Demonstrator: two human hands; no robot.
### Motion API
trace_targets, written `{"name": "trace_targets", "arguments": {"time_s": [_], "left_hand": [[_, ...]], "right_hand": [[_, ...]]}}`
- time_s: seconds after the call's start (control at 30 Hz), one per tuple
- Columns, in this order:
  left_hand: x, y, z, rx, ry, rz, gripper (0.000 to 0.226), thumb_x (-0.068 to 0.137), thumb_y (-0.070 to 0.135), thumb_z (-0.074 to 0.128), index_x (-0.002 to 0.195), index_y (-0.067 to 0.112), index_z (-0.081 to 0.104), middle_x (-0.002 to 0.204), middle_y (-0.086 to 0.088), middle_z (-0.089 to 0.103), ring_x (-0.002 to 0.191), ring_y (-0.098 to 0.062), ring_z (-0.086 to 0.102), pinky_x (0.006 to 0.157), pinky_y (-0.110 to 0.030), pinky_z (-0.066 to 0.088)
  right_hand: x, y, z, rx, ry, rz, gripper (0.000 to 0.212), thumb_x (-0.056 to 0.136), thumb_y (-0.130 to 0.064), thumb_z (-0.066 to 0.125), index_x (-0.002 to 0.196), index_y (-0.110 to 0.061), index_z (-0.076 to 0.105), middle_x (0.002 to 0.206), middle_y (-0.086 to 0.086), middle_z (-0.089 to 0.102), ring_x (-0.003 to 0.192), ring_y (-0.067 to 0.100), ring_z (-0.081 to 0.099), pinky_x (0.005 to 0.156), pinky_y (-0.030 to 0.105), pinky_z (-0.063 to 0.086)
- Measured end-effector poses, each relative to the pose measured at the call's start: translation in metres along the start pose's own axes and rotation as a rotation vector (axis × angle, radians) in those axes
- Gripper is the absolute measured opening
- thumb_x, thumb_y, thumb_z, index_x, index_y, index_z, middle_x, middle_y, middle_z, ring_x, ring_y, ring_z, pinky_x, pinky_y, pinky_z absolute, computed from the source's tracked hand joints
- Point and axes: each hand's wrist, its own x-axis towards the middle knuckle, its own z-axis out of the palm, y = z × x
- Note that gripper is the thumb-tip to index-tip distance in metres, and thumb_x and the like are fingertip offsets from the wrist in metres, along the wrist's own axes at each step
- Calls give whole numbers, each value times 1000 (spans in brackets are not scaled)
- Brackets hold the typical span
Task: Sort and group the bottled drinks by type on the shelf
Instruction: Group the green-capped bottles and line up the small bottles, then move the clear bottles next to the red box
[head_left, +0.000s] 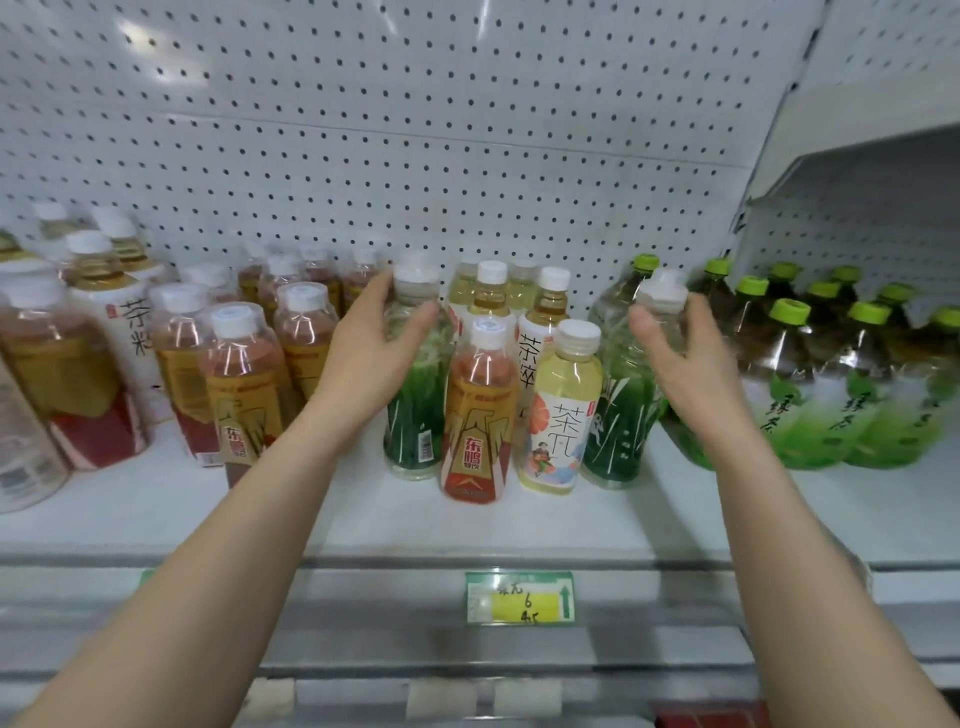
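Two clear bottles with green grass-pattern labels and white caps stand on the white shelf (363, 519). My left hand (371, 343) wraps around the upper part of the left one (415, 415). My right hand (685, 358) grips the neck and shoulder of the right one (621, 415). Between them, at the front, stand a red-and-gold labelled bottle (478, 415) and a pale yellow tea bottle (561, 415). Several yellow tea bottles with white labels (545, 312) stand behind these.
Red-and-gold bottles (244, 384) and large white-labelled tea bottles (119, 322) fill the left side. Green-capped green tea bottles (810, 374) crowd the right. A pegboard wall (415, 130) backs the shelf. A green and yellow price tag (519, 597) sits on the front rail.
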Motion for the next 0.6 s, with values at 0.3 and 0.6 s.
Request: {"name": "trace_targets", "arguments": {"time_s": [0.3, 0.6], "left_hand": [[-32, -1, 10, -177, 0, -162, 71, 88, 35, 68, 145, 18, 30, 122, 11, 52, 102, -4, 54, 91, -29, 43], [-84, 37, -23, -254, 167, -177, 84, 77, 55, 70, 147, 28, 32, 135, 12, 46, 122, -6, 41, 106, -37, 38]], "right_hand": [[-27, 9, 4, 185, -29, 100, 77, 88, -44, 69, 150, -24, 28, 134, -14, 44, 119, 7, 41, 98, 31, 33], [-51, -31, -43, 171, 40, -34, 78, 83, -57, 68, 148, -28, 35, 147, -4, 45, 120, 8, 39, 101, 37, 35]]}}
